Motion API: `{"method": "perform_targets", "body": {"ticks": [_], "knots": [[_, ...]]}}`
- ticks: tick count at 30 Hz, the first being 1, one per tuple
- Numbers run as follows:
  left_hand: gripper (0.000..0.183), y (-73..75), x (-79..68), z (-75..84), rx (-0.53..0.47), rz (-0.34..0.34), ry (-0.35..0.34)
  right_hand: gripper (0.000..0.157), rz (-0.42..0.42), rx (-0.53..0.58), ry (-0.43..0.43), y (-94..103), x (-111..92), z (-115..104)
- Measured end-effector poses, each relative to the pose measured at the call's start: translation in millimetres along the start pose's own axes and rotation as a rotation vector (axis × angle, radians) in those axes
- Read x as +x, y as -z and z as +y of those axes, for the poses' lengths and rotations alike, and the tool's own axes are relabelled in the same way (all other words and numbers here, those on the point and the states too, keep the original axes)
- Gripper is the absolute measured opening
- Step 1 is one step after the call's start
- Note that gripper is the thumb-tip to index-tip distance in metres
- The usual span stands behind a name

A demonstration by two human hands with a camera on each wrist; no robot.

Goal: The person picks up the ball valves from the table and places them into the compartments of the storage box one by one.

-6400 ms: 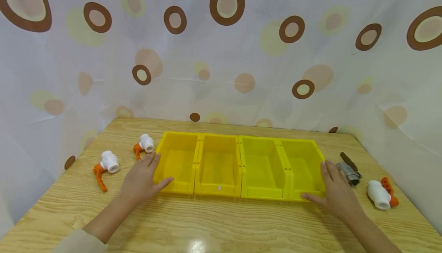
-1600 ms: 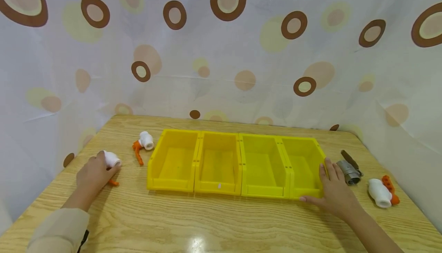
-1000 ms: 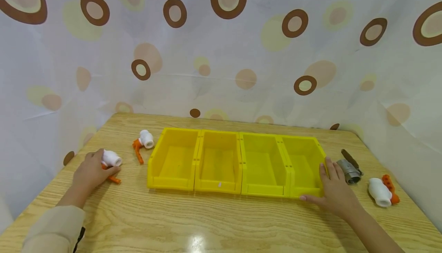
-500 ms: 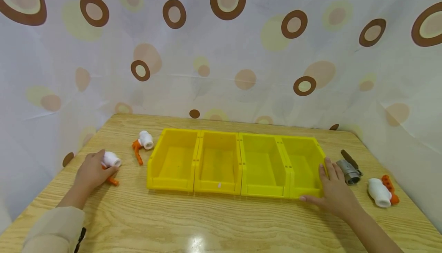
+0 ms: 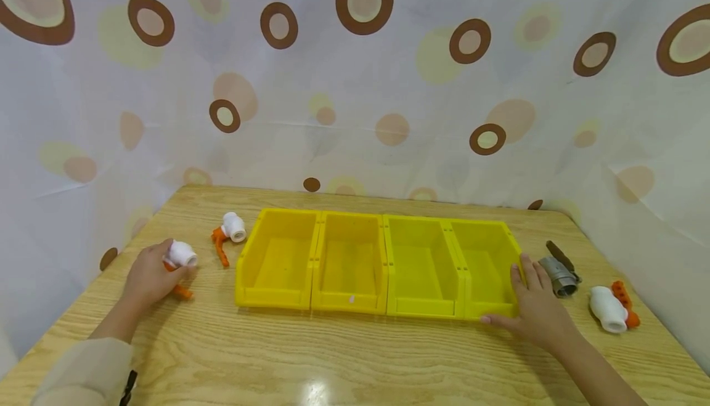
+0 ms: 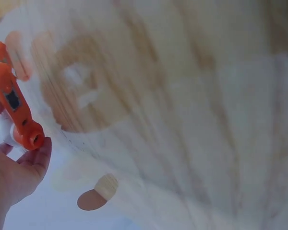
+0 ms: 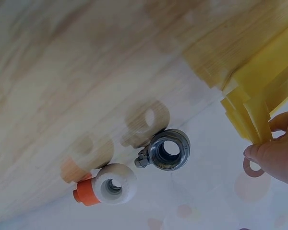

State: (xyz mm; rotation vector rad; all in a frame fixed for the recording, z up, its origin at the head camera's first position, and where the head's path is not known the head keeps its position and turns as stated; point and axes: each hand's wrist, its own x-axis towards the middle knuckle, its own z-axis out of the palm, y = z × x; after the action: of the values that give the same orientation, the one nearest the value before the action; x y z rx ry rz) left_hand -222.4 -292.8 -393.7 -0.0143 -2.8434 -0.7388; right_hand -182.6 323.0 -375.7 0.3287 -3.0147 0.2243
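Note:
At the left of the table, my left hand [image 5: 150,276] grips a white ball valve [image 5: 182,254] with an orange lever handle. The left wrist view shows the orange handle [image 6: 19,108] close up, with fingers and thumb about the white body. My right hand [image 5: 540,307] holds the front right corner of the rightmost yellow bin [image 5: 488,270], fingers over its side wall and thumb at the front lip. In the right wrist view the fingertips close on the edge of the yellow bin [image 7: 259,115]. The bins stand joined in a row, nothing inside them.
A second white-and-orange ball valve [image 5: 233,227] lies left of the bins. To the right lie a grey metal fitting with a dark lever [image 5: 559,275] and another white valve with an orange handle [image 5: 608,309]. A patterned curtain [image 5: 355,98] hangs behind the table.
My left hand has left the leftmost bin's side and gone left to the ball valve, which has just shifted slightly in its grip. The right hand has stayed at the bin corner.

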Motion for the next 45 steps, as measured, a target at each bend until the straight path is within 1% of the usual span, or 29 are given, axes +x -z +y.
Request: {"method": "perform_targets", "body": {"ticks": [5, 10, 13, 16, 21, 24, 31, 35, 41, 45], "knots": [[0.071, -1.4, 2.0, 8.4, -0.041, 0.010, -0.014, 0.113, 0.001, -0.003, -0.001, -1.3, 0, 2], [0.070, -0.5, 3.4, 17.8, -0.092, -0.018, -0.001, 0.113, 0.000, -0.008, -0.001, -2.9, 1, 4], [0.069, 0.0, 4.5, 22.6, -0.108, -0.036, 0.003, 0.114, -0.001, -0.014, -0.002, -3.7, 1, 4], [0.069, 0.6, 4.9, 26.8, -0.118, -0.038, 0.012, 0.113, 0.000, -0.015, -0.003, -3.4, 0, 4], [0.071, 0.5, 5.8, 32.2, -0.151, -0.022, 0.024, 0.112, 0.001, -0.017, -0.002, -2.2, 1, 2], [0.072, 0.9, 6.4, 35.9, -0.176, -0.015, 0.017, 0.111, 0.003, -0.023, -0.001, -1.8, 2, 3], [0.078, 4.4, 6.9, 49.5, -0.218, -0.047, 0.028, 0.109, 0.010, -0.029, 0.002, -0.3, 1, 0], [0.076, 6.7, 7.6, 57.9, -0.242, -0.043, 0.025, 0.108, 0.014, -0.034, 0.002, -0.8, 0, 0], [0.074, 8.6, 8.5, 71.0, -0.286, -0.031, -0.001, 0.109, 0.031, -0.037, 0.005, -1.2, 1, 0], [0.073, 9.7, 7.3, 79.7, -0.328, -0.043, -0.011, 0.112, 0.047, -0.025, 0.013, -1.4, 1, 1]]}}
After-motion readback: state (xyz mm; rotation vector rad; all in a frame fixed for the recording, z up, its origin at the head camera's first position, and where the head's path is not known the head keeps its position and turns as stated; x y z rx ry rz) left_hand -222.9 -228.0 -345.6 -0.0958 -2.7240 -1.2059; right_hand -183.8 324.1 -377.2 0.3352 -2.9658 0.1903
